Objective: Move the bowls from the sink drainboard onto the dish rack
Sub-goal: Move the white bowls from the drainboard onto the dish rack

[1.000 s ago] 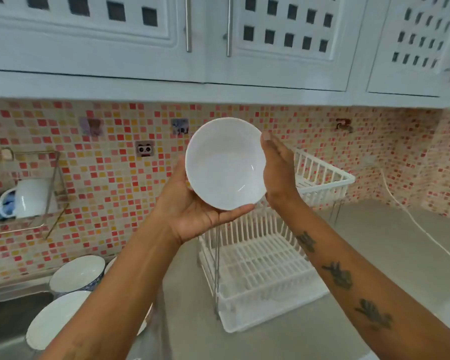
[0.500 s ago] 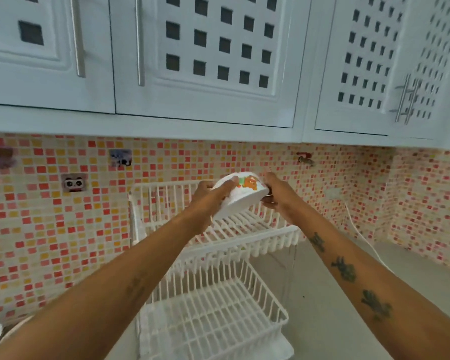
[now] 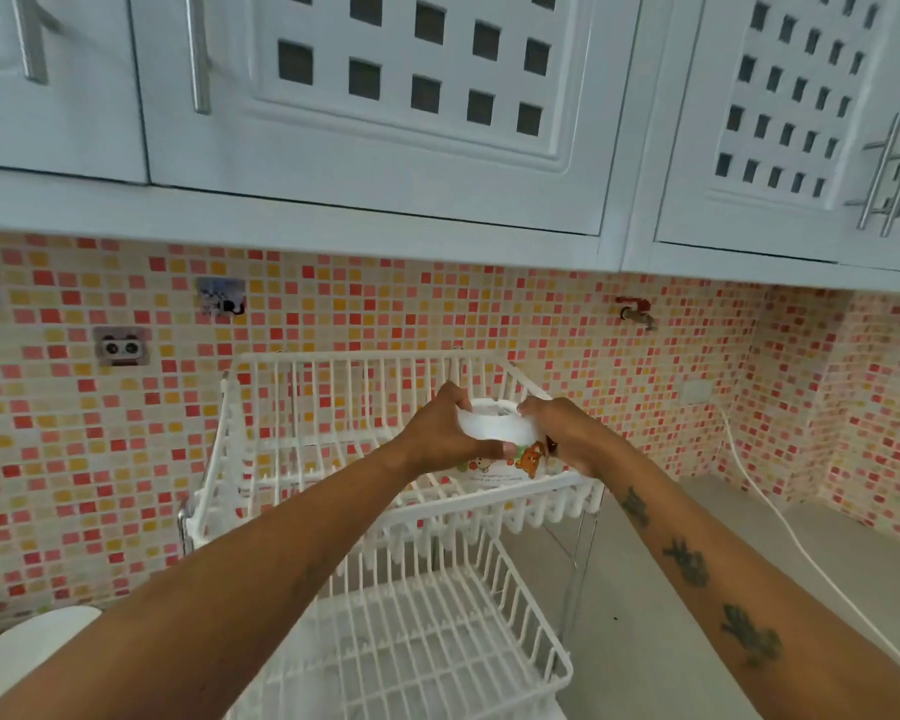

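A white bowl [image 3: 497, 433] with cartoon bear prints is turned upside down over the upper tier of the white two-tier dish rack [image 3: 333, 376]. My left hand [image 3: 440, 433] grips its left side and my right hand [image 3: 562, 433] grips its right side. The bowl's rim is at or just above the upper tier's wires; I cannot tell if it rests on them. At the lower left edge part of another white bowl [image 3: 27, 646] shows, partly hidden by my left forearm.
The rack's lower tier [image 3: 437, 657] holds nothing. White wall cabinets [image 3: 411, 96] hang close overhead. A mosaic-tiled wall [image 3: 74, 433] is behind the rack. A grey counter [image 3: 671, 615] extends right, with a white cable [image 3: 780, 522] running across it.
Both hands carried the bowl from in front of me down into the rack's upper tier and turned it upside down. The view shifted right, so the drainboard bowls mostly left the frame.
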`<state>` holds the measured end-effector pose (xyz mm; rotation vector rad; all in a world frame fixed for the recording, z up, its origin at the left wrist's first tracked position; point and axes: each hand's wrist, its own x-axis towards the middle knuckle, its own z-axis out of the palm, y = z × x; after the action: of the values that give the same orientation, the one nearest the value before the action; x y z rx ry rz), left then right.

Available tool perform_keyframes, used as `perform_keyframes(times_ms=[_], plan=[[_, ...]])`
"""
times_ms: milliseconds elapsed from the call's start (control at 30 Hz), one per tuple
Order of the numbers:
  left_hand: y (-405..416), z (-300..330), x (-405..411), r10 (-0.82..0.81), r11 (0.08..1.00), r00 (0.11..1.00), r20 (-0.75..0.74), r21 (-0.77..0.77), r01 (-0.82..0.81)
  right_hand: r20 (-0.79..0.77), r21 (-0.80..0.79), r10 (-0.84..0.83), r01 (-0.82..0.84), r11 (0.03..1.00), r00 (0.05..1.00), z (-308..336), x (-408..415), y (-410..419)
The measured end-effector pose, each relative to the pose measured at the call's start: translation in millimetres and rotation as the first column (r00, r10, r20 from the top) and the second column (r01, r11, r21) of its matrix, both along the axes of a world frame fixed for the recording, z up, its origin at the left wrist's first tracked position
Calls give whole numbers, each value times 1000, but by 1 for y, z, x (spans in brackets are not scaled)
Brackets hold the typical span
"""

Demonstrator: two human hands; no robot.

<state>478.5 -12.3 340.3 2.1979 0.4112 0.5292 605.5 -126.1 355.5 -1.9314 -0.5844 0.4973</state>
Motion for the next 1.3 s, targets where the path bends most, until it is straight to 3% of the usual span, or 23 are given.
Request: perform_keyframes(times_ms=[233, 467, 767, 900, 967, 1033, 1167, 1233, 1300], plan=[[1, -14, 3, 0, 989, 999, -33, 147, 5, 137, -114, 19, -3, 993, 990, -5, 0, 0], [1, -16, 2, -66, 986, 997, -44, 152, 72, 251, -78, -22, 43, 996, 968, -10, 1, 2], [1, -16, 7, -20, 967, 993, -119, 248, 49, 439, -107, -20, 75, 991, 898, -14, -3, -3], [-6, -1, -3, 3, 973, 993, -115, 231, 24, 506, 62, -86, 63, 996, 858, -4, -17, -15], [-5, 10, -20, 20, 968, 995, -98, 250, 5, 608, 114, -103, 43, 993, 787, 3, -28, -22], [1, 19, -47, 40, 962, 997, -61, 273, -22, 688, 102, -75, 6, 995, 722, 11, -40, -26], [27, 29, -127, 123, 969, 974, 189, 188, -159, 661, 164, -22, -115, 980, 750, 30, -81, -16], [42, 31, -175, 233, 960, 902, 365, 64, -273, 632, 203, 41, -216, 955, 774, 37, -116, 4], [56, 33, -222, 360, 917, 822, 441, -7, -398, 614, 242, 122, -333, 912, 780, 41, -159, 29]])
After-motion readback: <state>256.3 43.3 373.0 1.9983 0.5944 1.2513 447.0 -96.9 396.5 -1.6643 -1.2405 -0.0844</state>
